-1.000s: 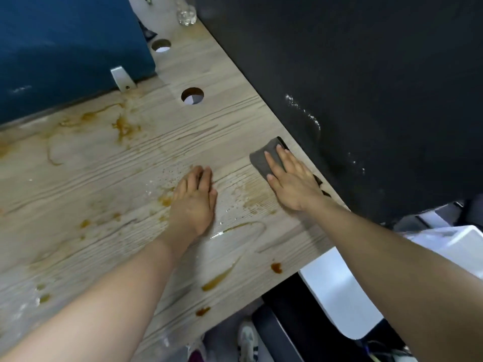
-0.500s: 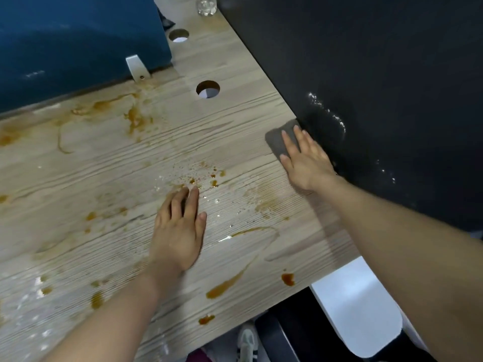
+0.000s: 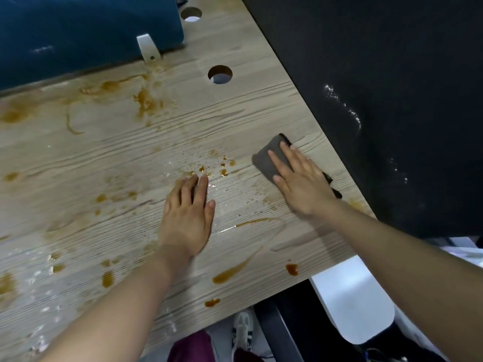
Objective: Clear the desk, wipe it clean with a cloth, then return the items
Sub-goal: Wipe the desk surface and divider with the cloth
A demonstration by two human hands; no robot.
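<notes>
The light wooden desk [image 3: 78, 158] is smeared with brown stains and drops. A grey cloth [image 3: 269, 158] lies flat near the desk's right edge. My right hand [image 3: 300, 181] presses on the cloth with straight fingers; part of the cloth is hidden under the palm. My left hand [image 3: 188, 212] rests flat on the desk to the left of the cloth, fingers straight, just below a cluster of brown drops [image 3: 222, 165].
A blue partition [image 3: 78, 30] with a white bracket [image 3: 147, 49] stands along the desk's far side. A black panel [image 3: 392, 100] borders the right edge. Two round cable holes [image 3: 220, 74] sit at the back. A shoe [image 3: 243, 333] and white object [image 3: 352, 304] lie below the front edge.
My right hand has slid the cloth away from the black panel, toward the middle of the desk. My left hand stays flat on the desk.
</notes>
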